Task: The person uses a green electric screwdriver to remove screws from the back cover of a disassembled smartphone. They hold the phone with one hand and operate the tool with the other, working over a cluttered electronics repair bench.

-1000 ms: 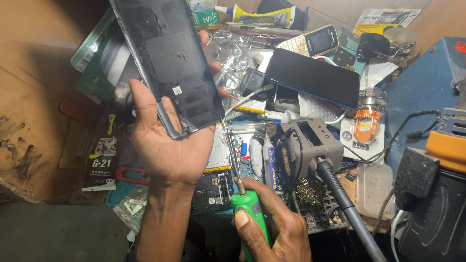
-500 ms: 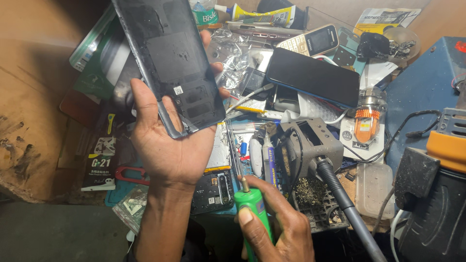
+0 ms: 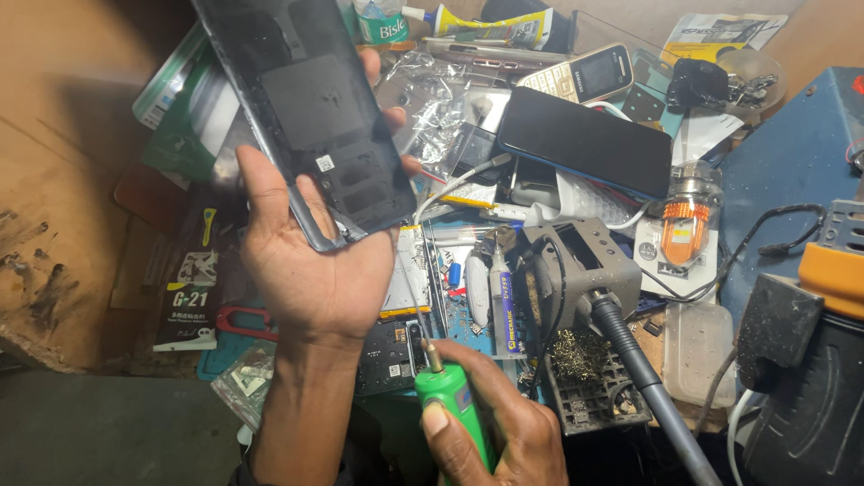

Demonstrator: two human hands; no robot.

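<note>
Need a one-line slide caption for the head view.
Left hand holds a dark phone back panel while the right hand grips a green screwdriver over a cluttered repair bench.

phone back panel (image 3: 310,126), 11 o'clock: glossy black | screwdriver handle (image 3: 459,409), 6 o'clock: bright green, brass collar | keypad phone (image 3: 580,76), 1 o'clock: cream | bulb (image 3: 684,229), 3 o'clock: orange | smartphone (image 3: 585,139): black
</note>
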